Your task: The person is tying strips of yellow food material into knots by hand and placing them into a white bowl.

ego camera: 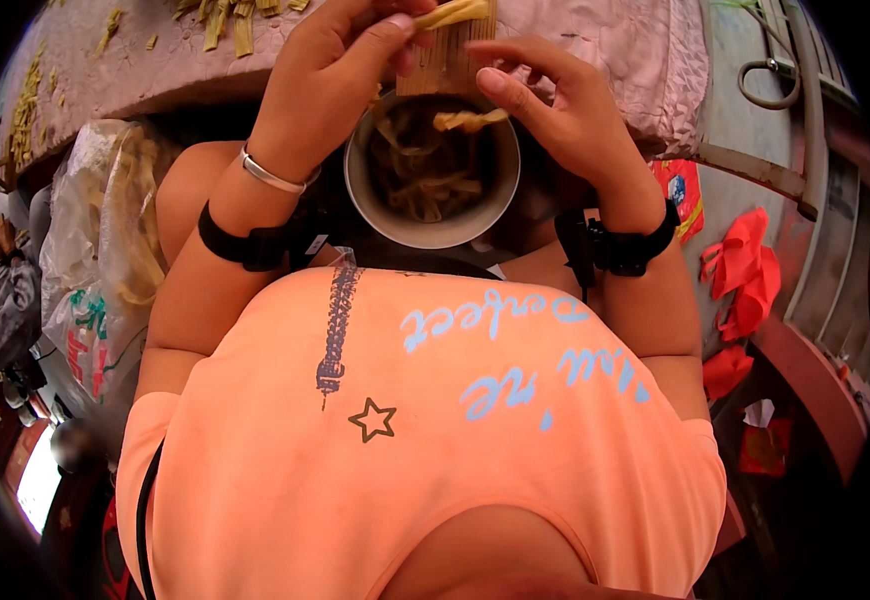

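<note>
At the top of the view my left hand (pixel 367 45) pinches a pale yellow folded strip (pixel 454 13) between thumb and fingers. This strip lies over a wooden block (pixel 446 64) at the edge of a pink quilted cover. My right hand (pixel 547 94) is to the right of the block, thumb and forefinger apart. Its other fingers are partly hidden. A twisted yellow strip (pixel 469 120) passes just below the right thumb; whether the hand holds it, I cannot tell. Beneath both hands stands a round metal bowl (pixel 433 241) with several soft strips (pixel 435 191) in dark shadow.
More yellow pieces (pixel 244 30) lie on the pink quilted cover (pixel 172 71). A clear plastic bag (pixel 97 217) with similar strips sits left of my legs. Red bags (pixel 750 262) and a metal frame (pixel 814 112) are on the right. A person's hand (pixel 4 236) shows far left.
</note>
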The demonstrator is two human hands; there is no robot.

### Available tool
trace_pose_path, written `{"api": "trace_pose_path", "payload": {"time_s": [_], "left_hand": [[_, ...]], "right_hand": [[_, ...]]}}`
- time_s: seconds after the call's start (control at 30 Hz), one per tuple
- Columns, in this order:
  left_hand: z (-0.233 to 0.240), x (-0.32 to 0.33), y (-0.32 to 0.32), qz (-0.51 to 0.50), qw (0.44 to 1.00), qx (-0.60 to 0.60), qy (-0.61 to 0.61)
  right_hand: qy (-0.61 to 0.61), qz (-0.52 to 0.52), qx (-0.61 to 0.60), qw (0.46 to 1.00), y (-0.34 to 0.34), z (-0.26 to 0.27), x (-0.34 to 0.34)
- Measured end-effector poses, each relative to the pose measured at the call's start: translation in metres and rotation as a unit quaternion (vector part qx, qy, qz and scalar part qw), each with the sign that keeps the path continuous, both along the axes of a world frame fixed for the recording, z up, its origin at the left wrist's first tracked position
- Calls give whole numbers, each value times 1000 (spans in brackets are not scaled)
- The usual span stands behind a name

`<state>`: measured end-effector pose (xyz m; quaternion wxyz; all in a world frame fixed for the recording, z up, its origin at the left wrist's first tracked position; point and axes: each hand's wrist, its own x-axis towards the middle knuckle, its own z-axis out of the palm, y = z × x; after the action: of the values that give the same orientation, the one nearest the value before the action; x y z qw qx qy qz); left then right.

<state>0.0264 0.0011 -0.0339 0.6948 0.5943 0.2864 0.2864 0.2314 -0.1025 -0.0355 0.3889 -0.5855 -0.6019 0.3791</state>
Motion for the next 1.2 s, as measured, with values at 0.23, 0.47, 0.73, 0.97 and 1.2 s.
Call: {"api": "trace_pose_path", "payload": {"time_s": [0.23, 0.47, 0.73, 0.97, 1.2], "left_hand": [[9, 12, -39, -56, 993, -71, -71], [24, -6, -14, -124, 989, 80, 34], [48, 28, -20, -221, 864, 452, 2], [49, 6, -15, -209, 899, 380, 65], [34, 7, -30, -83, 931, 353, 35]], "right_hand": [[336, -50, 0, 941, -9, -6, -37], [519, -98, -1, 849, -17, 31, 48], [25, 411, -157, 898, -51, 26, -56], [305, 73, -211, 926, -38, 35, -32], [346, -74, 23, 935, -22, 12, -31]]}}
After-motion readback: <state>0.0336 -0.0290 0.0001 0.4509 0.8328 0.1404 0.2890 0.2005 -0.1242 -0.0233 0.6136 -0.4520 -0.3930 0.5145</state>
